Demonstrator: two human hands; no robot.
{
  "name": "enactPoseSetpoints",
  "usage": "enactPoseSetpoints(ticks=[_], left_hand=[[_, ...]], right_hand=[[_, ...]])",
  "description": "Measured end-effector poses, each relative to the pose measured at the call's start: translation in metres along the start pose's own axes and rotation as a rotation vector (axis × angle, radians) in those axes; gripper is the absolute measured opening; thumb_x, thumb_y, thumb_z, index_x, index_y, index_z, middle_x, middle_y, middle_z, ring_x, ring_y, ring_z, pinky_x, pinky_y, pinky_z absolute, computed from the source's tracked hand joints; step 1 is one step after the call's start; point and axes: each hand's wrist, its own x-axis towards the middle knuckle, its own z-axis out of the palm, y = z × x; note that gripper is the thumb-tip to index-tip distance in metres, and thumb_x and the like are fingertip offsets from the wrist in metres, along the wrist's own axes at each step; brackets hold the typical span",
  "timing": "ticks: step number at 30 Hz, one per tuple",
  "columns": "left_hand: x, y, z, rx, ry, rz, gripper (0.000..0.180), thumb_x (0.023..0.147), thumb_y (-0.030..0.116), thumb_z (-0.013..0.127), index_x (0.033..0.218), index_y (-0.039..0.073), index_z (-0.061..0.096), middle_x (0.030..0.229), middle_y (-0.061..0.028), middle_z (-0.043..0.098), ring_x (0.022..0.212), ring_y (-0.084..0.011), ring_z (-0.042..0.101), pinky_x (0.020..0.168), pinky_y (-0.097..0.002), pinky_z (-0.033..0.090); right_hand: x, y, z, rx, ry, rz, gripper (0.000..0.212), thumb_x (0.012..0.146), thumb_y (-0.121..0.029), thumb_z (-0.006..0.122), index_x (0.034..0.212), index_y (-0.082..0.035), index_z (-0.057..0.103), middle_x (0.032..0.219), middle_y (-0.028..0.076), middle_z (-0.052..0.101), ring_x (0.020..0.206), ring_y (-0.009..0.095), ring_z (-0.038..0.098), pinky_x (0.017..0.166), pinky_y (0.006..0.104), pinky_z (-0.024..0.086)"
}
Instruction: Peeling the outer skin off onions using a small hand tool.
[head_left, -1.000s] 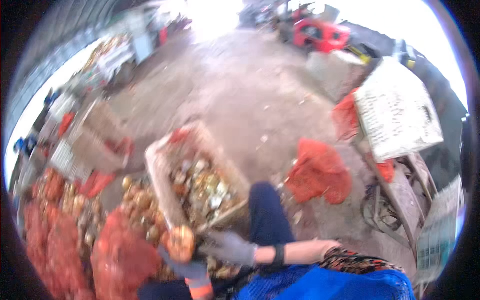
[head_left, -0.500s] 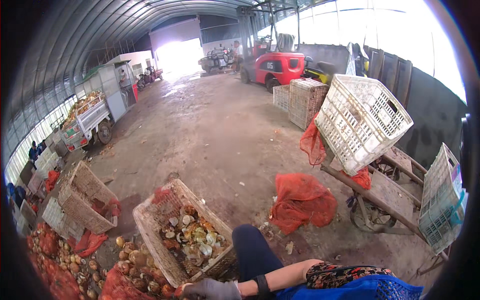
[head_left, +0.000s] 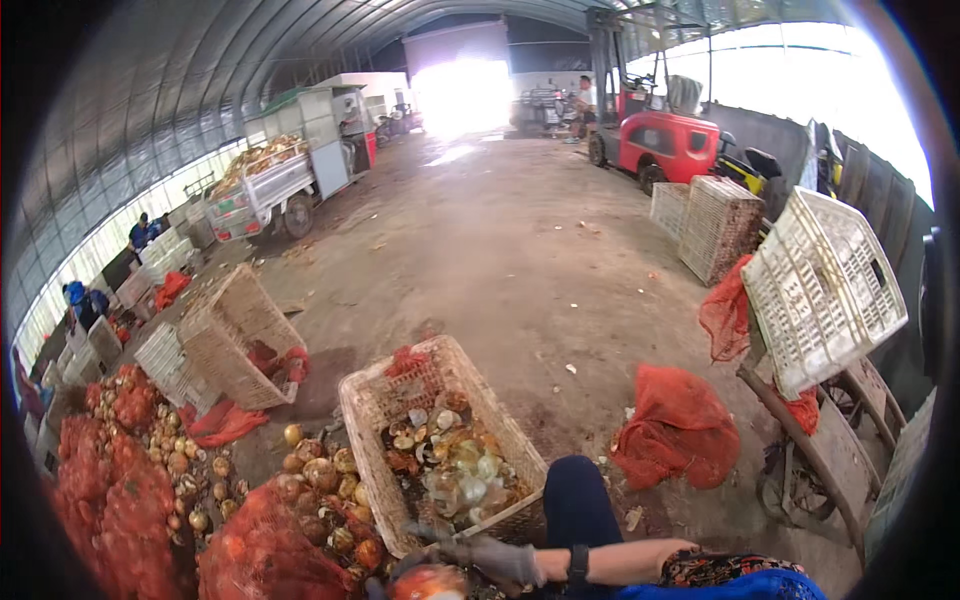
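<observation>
My right hand (head_left: 497, 562), in a grey glove with a dark band at the wrist, reaches in from the lower right. Its fingers look curled, but motion smears them and what they hold is unclear. Right beside it at the lower edge is a reddish onion (head_left: 430, 583). A sliver of my left hand (head_left: 376, 589), dark-gloved, shows at the onion's left side and seems to grip it; most of that hand is out of frame. Just beyond, a dirty pale plastic crate (head_left: 362, 432) holds peeled onions (head_left: 474, 470) and loose skins.
Red mesh sacks (head_left: 270, 545) and loose unpeeled onions (head_left: 322, 473) lie at left, near a tipped crate (head_left: 235, 345). A red net (head_left: 680, 425) lies right of my knee. Further right, a white crate (head_left: 825, 290) rests on a cart (head_left: 840, 470). A red forklift (head_left: 670, 140) stands farther back.
The view has swung left, so the crate, sacks and cart appear farther right. The onion shows more fully beside my right hand, and a sliver of my left hand is now visible.
</observation>
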Motion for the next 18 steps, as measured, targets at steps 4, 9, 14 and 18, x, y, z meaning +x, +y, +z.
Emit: enactPoseSetpoints(ticks=[4,9,14,18], left_hand=[[-0.021,-0.004,-0.011,0.016,-0.035,-0.152,0.036,0.085,0.023,0.055,0.112,-0.001,0.055,0.117,-0.0158,0.051,0.104,-0.0295,0.050,0.092,-0.0414,0.040],[-0.008,0.022,-0.004,-0.071,0.000,-0.389,0.052,0.083,0.006,0.054,0.133,-0.001,0.040,0.132,-0.0150,0.044,0.124,-0.0255,0.040,0.104,-0.0356,0.031],[-0.065,0.034,0.001,-0.360,-0.170,-0.398,0.067,0.079,0.001,0.055,0.140,0.000,0.028,0.141,-0.0140,0.034,0.127,-0.0237,0.037,0.105,-0.0354,0.031],[-0.084,-0.004,0.007,-0.226,-0.003,-0.678,0.079,0.074,0.004,0.068,0.140,0.002,0.025,0.131,-0.0139,0.042,0.120,-0.0227,0.042,0.100,-0.0368,0.038]], right_hand=[[-0.010,0.003,-0.002,0.255,-0.175,0.074,0.055,0.087,-0.035,0.060,0.131,-0.005,0.043,0.111,0.009,0.058,0.095,0.020,0.060,0.083,0.0333,0.049],[-0.013,0.026,-0.020,0.774,-0.478,0.243,0.060,0.091,-0.049,0.048,0.137,-0.011,0.037,0.132,0.008,0.049,0.116,0.021,0.051,0.099,0.0376,0.042],[-0.017,0.003,0.002,0.469,-0.078,0.067,0.055,0.090,-0.032,0.058,0.132,-0.003,0.039,0.119,0.008,0.056,0.104,0.017,0.056,0.090,0.0318,0.046],[-0.015,0.030,0.010,-0.056,0.174,0.011,0.049,0.088,-0.017,0.061,0.129,0.000,0.041,0.113,0.010,0.059,0.096,0.015,0.058,0.081,0.0277,0.049]])
